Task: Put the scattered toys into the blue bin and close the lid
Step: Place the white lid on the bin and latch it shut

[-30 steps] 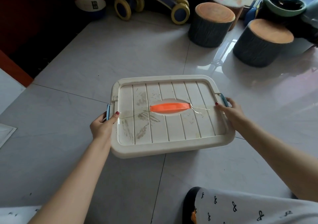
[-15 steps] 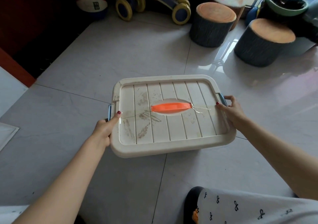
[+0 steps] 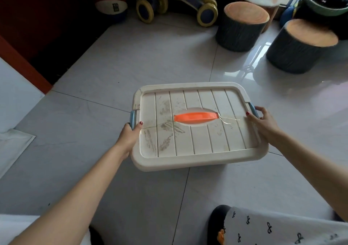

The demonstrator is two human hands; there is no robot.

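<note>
Tiled floor (image 3: 94,169); bin body hidden beneath cream lid (image 3: 197,158).

Cream lid (image 3: 197,126) on the bin, left hand (image 3: 130,134) and right hand (image 3: 263,121) curled round its blue side latches.

Your lid (image 3: 197,131) looks like cream plastic, ribbed with grooves, matt, scuffed with grey marks and cracked across the middle. Its handle (image 3: 195,117) is smooth orange plastic with a slight sheen. The side latches (image 3: 133,119) are light blue plastic. The floor (image 3: 150,56) is pale grey tile, polished and glossy, mirroring the stools (image 3: 243,26), which have wood-grain tops and dark ridged sides.
</note>
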